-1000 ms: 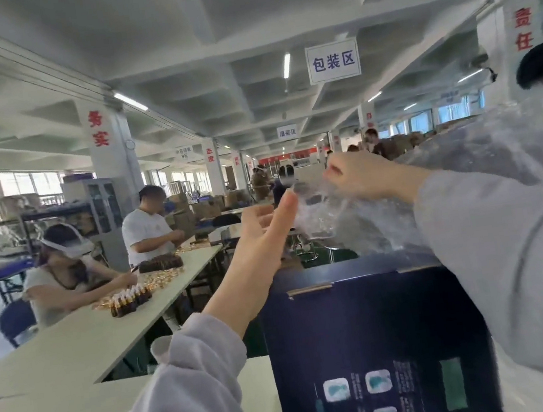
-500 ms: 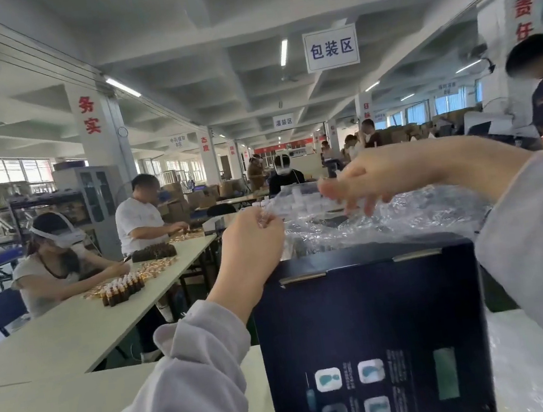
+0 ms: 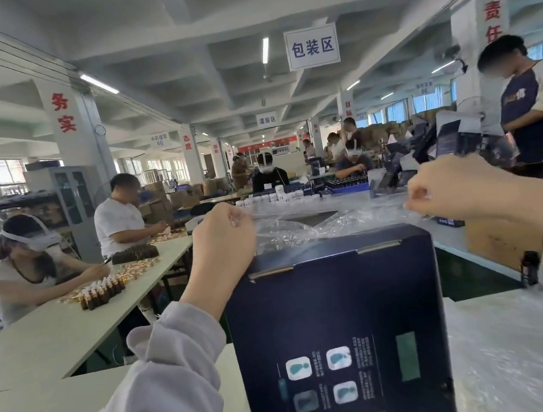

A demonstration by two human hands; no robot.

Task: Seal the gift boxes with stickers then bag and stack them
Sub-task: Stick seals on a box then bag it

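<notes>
Both hands, left [image 3: 222, 233] and right [image 3: 447, 191], pinch the mouth of a clear crinkly plastic bag [image 3: 317, 222] above the upright dark-blue cardboard gift box [image 3: 336, 318]. Best to keep the opening taut and wide, then draw it down evenly.

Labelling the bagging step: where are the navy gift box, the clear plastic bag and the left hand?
navy gift box [image 3: 338, 304]: head view, bare front face.
clear plastic bag [image 3: 287, 233]: head view, crinkled film above the box.
left hand [image 3: 220, 236]: head view, back of the hand.
</notes>
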